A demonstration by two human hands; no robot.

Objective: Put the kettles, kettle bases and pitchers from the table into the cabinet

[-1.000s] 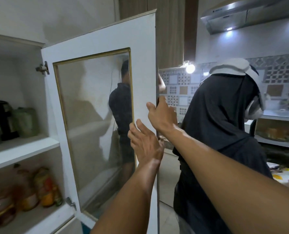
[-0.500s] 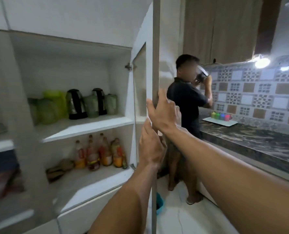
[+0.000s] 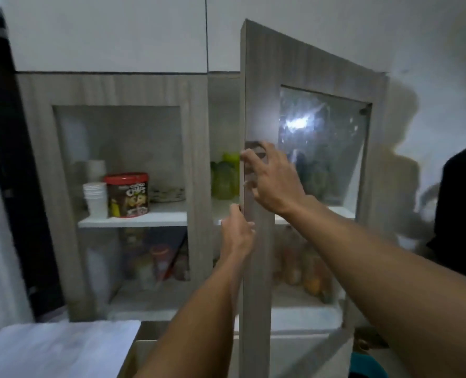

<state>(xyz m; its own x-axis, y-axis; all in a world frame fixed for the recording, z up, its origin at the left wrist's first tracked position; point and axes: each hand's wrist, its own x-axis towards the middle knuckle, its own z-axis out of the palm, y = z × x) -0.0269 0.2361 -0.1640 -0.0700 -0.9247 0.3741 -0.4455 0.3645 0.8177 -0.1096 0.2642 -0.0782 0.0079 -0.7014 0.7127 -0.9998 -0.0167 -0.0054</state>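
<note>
The cabinet's right door [image 3: 259,91], grey wood with a glass pane, stands partly ajar. My right hand [image 3: 272,181] lies on its front with fingers spread, beside the dark handle [image 3: 255,147]. My left hand [image 3: 237,233] grips the door's free edge lower down. Through the gap, green pitchers [image 3: 223,175] stand on the upper shelf. Behind the glass, dim green and dark shapes [image 3: 316,173] sit on the same shelf, too blurred to tell kettle from pitcher. Neither hand carries anything.
The left door [image 3: 196,159] is closed; behind it are a red-lidded cereal tin [image 3: 127,195] and stacked white cups [image 3: 95,197]. Bottles [image 3: 302,271] fill the lower shelf. A white surface [image 3: 49,347] lies at bottom left. A person in dark clothes [image 3: 460,214] stands at the right edge.
The door has swung from wide open to nearly closed, and my view has turned left to face the cabinet. My right hand has shifted onto the door's front; the left stays at its edge.
</note>
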